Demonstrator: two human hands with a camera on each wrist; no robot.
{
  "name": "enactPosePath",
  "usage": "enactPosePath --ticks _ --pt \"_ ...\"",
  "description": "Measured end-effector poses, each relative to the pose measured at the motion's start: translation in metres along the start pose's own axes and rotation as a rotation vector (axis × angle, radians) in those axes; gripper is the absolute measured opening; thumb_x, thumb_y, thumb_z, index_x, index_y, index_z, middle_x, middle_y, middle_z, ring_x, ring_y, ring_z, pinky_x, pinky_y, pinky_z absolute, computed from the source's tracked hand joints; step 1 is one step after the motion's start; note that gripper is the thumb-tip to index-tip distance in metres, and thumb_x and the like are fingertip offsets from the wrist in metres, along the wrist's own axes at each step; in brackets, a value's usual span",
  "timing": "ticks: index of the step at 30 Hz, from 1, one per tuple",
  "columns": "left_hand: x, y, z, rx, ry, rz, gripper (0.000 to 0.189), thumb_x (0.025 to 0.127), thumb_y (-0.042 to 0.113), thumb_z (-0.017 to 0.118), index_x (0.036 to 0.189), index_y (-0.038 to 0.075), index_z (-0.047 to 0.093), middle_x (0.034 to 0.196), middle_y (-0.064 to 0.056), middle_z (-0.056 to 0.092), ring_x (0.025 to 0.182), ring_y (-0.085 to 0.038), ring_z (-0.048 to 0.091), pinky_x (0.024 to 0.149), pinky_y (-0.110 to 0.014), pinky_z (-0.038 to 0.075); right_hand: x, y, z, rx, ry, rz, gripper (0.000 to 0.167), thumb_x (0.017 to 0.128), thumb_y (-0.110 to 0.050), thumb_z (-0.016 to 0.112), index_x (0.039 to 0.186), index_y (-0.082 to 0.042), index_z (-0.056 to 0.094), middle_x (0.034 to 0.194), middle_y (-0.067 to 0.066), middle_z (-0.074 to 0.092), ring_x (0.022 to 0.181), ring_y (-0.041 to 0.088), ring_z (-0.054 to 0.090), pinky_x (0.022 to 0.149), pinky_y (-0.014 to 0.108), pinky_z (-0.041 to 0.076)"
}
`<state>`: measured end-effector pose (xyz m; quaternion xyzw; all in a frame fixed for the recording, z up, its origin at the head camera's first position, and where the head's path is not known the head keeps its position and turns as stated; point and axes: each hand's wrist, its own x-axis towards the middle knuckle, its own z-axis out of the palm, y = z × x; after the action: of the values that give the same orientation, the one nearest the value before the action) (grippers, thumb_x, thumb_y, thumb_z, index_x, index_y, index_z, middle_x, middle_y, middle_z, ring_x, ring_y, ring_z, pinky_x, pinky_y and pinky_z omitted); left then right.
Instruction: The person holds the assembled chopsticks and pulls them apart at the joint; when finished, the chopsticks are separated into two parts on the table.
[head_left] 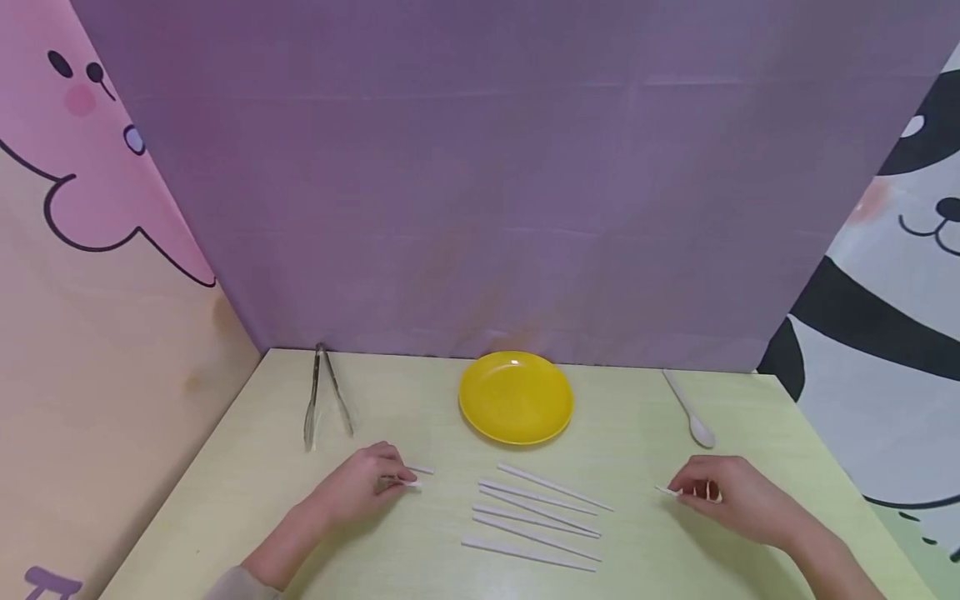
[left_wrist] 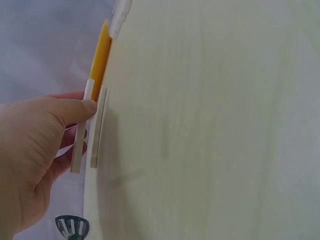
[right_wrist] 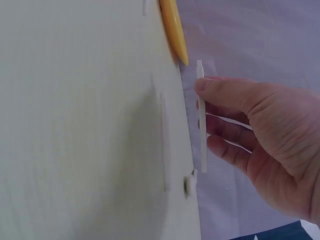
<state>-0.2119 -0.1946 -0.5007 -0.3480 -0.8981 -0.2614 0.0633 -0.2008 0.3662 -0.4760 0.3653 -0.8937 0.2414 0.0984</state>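
My left hand [head_left: 367,479] pinches a short pale stick [left_wrist: 79,145] between thumb and fingers, close over the left-middle of the table. A second pale stick [left_wrist: 98,135] lies on the table right beside it. Out on the right, my right hand [head_left: 723,493] holds another short pale stick [right_wrist: 202,125] between thumb and fingertips, raised over the tabletop. In the right wrist view a thin pale stick [right_wrist: 165,145] lies on the table below that hand. Several white chopsticks [head_left: 528,553] lie roughly side by side between the two hands, slanting down to the right.
A yellow plate [head_left: 516,397] stands at the back middle of the pale table [head_left: 420,567]. Metal tongs [head_left: 330,383] lie at the back left, and a light spoon [head_left: 690,412] at the back right. A purple cloth wall [head_left: 480,208] rises behind the table.
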Motion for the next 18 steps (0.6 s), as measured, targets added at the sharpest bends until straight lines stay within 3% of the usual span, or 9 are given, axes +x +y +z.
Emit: enactPosePath --ticks 6,18 --pt "0.0 -0.001 0.004 -0.03 -0.063 -0.034 0.017 0.092 0.003 0.079 0.103 0.014 0.084 0.091 0.008 0.069 0.084 0.003 0.055 0.074 -0.017 0.054 -0.004 0.002 0.01 0.048 -0.054 0.035 0.026 0.083 0.0 0.086 0.093 -0.021 0.075 0.082 -0.019 0.064 0.074 -0.01 0.051 0.059 0.02 0.046" --pt "0.0 -0.002 0.005 -0.01 -0.05 -0.008 0.018 0.092 0.002 0.079 0.104 0.015 0.085 0.091 0.008 0.07 0.085 0.002 0.052 0.073 -0.017 0.051 -0.005 0.001 0.017 0.07 -0.151 0.101 0.022 0.085 -0.005 0.086 0.091 -0.023 0.074 0.083 -0.022 0.066 0.075 -0.012 0.053 0.061 0.021 0.05"
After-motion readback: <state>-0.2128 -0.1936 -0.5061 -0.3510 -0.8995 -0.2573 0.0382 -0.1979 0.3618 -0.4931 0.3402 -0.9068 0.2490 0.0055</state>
